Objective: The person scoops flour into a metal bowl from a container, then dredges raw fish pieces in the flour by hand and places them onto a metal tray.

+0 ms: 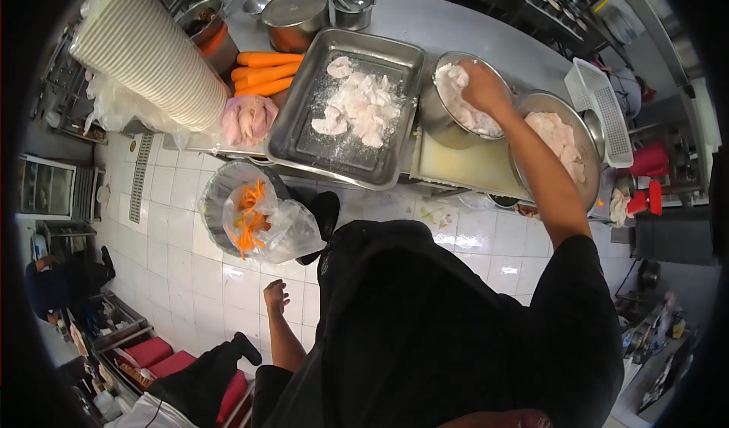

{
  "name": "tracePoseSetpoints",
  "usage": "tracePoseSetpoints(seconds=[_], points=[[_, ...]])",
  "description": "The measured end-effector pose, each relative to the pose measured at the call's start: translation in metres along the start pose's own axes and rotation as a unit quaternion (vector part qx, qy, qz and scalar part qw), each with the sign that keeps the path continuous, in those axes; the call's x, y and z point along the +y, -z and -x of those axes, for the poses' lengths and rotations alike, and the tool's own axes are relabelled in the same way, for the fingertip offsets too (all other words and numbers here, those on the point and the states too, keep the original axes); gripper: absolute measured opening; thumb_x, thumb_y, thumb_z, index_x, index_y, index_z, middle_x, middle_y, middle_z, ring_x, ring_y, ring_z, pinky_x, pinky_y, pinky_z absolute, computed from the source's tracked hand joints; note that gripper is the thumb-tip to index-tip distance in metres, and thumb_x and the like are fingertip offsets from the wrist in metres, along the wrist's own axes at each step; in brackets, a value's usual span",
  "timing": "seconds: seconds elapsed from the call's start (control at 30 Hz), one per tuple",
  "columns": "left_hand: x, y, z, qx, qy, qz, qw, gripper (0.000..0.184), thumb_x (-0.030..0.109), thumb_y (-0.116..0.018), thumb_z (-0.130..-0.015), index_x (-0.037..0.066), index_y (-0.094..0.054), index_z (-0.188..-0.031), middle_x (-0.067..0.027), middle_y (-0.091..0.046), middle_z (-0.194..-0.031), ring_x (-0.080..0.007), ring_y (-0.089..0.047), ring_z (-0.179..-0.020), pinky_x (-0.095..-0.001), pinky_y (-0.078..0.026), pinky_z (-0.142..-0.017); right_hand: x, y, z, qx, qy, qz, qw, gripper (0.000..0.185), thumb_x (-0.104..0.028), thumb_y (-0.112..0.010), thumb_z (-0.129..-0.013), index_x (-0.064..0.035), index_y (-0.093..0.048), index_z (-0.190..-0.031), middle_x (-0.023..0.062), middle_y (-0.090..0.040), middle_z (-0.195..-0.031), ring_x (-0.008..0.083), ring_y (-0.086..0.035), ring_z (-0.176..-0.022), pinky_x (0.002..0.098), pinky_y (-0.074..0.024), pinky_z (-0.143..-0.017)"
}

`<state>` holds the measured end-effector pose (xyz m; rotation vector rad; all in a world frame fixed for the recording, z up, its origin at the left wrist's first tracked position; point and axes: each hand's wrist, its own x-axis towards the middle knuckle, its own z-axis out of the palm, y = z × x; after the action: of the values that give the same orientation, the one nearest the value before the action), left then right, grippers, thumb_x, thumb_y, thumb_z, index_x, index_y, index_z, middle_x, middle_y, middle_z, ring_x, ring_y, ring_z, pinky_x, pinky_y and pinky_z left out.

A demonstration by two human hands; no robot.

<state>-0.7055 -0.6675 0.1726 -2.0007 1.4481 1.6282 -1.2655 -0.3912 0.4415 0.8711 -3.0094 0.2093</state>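
My right hand (481, 88) reaches into a steel bowl (448, 129) of white flour (453, 86). Its fingers are hidden down in the bowl, so what they hold does not show. Beside that bowl, on the right, a larger bowl (522, 171) contains pale raw meat pieces (557, 141). To the left, flour-coated meat pieces (363, 107) lie heaped in a deep metal tray (282, 148) dusted with flour. My left hand (276, 296) hangs low by my side over the floor, fingers loosely bent and apart, with nothing in it.
A tall stack of white containers (148, 52) leans at the left, near carrots (262, 75) and pink raw meat (249, 120). A lined bin (220, 234) with orange peelings stands below the counter. A white cutting board (463, 162) lies under the flour bowl. Another person's legs (201, 379) show behind.
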Motion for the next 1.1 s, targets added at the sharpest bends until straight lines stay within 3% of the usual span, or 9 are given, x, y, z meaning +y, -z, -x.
tracePoseSetpoints(seconds=[0.07, 0.17, 0.3, 0.43, 0.57, 0.6, 0.7, 0.83, 1.1], points=[[-0.001, 0.0, 0.005, 0.002, 0.004, -0.003, 1.0, 0.035, 0.013, -0.051, -0.075, 0.009, -0.054, -0.11, -0.01, -0.058, -0.095, -0.024, -0.055, -0.07, -0.036, -0.046, -0.056, -0.013, 0.027, 0.011, -0.063, -0.021, 0.006, 0.998, 0.061, -0.009, -0.058, -0.063, -0.0079, -0.04, -0.121, 0.0223, -0.05, -0.11, 0.0357, -0.047, -0.104, 0.039, -0.0388, -0.088], [-0.007, -0.005, 0.002, 0.002, 0.018, -0.005, 1.0, 0.035, 0.014, -0.052, -0.075, 0.009, -0.054, -0.11, -0.011, -0.058, -0.098, -0.0262, -0.056, -0.073, -0.0376, -0.047, -0.058, -0.003, -0.007, 0.026, -0.126, -0.048, 0.035, 0.99, 0.061, -0.011, -0.059, -0.063, -0.0091, -0.038, -0.121, 0.0225, -0.049, -0.111, 0.0361, -0.046, -0.105, 0.0394, -0.0393, -0.087], [-0.007, -0.01, 0.008, -0.017, 0.024, -0.021, 0.999, 0.036, 0.014, -0.052, -0.075, 0.009, -0.054, -0.11, -0.0109, -0.057, -0.101, -0.0291, -0.056, -0.077, -0.0387, -0.047, -0.061, 0.008, 0.0, 0.017, -0.134, -0.034, 0.025, 0.99, 0.045, -0.01, -0.055, -0.066, -0.0099, -0.046, -0.111, 0.0225, -0.051, -0.107, 0.0368, -0.048, -0.103, 0.0402, -0.041, -0.084], [-0.003, -0.005, 0.008, -0.015, 0.012, -0.024, 1.0, 0.037, 0.014, -0.052, -0.074, 0.009, -0.054, -0.111, -0.0104, -0.057, -0.102, -0.0287, -0.056, -0.078, -0.0386, -0.047, -0.061, 0.001, 0.016, 0.019, -0.004, -0.005, 0.058, 0.998, 0.045, -0.009, -0.055, -0.066, -0.0104, -0.047, -0.11, 0.0208, -0.052, -0.102, 0.0365, -0.05, -0.098, 0.0413, -0.0417, -0.082], [0.002, -0.004, 0.0, -0.016, 0.007, -0.024, 1.0, 0.036, 0.014, -0.05, -0.075, 0.009, -0.054, -0.11, -0.0102, -0.057, -0.1, -0.0273, -0.057, -0.077, -0.0378, -0.046, -0.06, -0.019, -0.012, 0.026, 0.02, -0.003, 0.064, 0.998, 0.049, -0.015, -0.056, -0.066, -0.0109, -0.045, -0.114, 0.0208, -0.051, -0.103, 0.0368, -0.05, -0.098, 0.0416, -0.041, -0.083], [0.003, -0.004, 0.0, -0.015, 0.006, -0.032, 0.999, 0.036, 0.014, -0.05, -0.075, 0.008, -0.053, -0.11, -0.01, -0.057, -0.1, -0.0269, -0.056, -0.076, -0.0376, -0.046, -0.059, -0.017, -0.02, 0.02, -0.031, -0.002, -0.005, 1.0, 0.048, -0.017, -0.055, -0.067, -0.011, -0.046, -0.114, 0.0203, -0.053, -0.103, 0.0359, -0.051, -0.097, 0.0408, -0.0417, -0.082], [0.008, -0.005, 0.002, -0.013, 0.003, -0.032, 0.999, 0.036, 0.015, -0.05, -0.075, 0.008, -0.053, -0.11, -0.0096, -0.058, -0.098, -0.0255, -0.056, -0.074, -0.0371, -0.046, -0.058, -0.005, -0.014, 0.005, -0.083, -0.033, 0.003, 0.996, 0.046, -0.016, -0.054, -0.067, -0.0107, -0.048, -0.112, 0.0195, -0.054, -0.103, 0.0348, -0.052, -0.097, 0.0402, -0.0424, -0.081], [0.003, -0.003, 0.01, -0.008, 0.004, -0.018, 1.0, 0.037, 0.014, -0.051, -0.074, 0.008, -0.054, -0.11, -0.0091, -0.058, -0.096, -0.0236, -0.055, -0.071, -0.0354, -0.046, -0.057, -0.006, 0.008, 0.006, 0.058, 0.032, 0.037, 0.997, 0.036, -0.008, -0.052, -0.067, -0.0103, -0.054, -0.103, 0.0178, -0.057, -0.097, 0.0324, -0.053, -0.095, 0.0393, -0.0429, -0.081], [-0.009, -0.007, 0.016, -0.009, 0.017, -0.014, 1.0, 0.035, 0.014, -0.05, -0.075, 0.009, -0.054, -0.109, -0.0094, -0.058, -0.097, -0.0259, -0.056, -0.075, -0.0359, -0.047, -0.058, -0.008, 0.052, 0.002, 0.035, -0.001, -0.009, 0.999, 0.031, -0.01, -0.059, -0.063, -0.0043, -0.061, -0.093, 0.0177, -0.059, -0.094, 0.0321, -0.052, -0.096, 0.0372, -0.0419, -0.084]])
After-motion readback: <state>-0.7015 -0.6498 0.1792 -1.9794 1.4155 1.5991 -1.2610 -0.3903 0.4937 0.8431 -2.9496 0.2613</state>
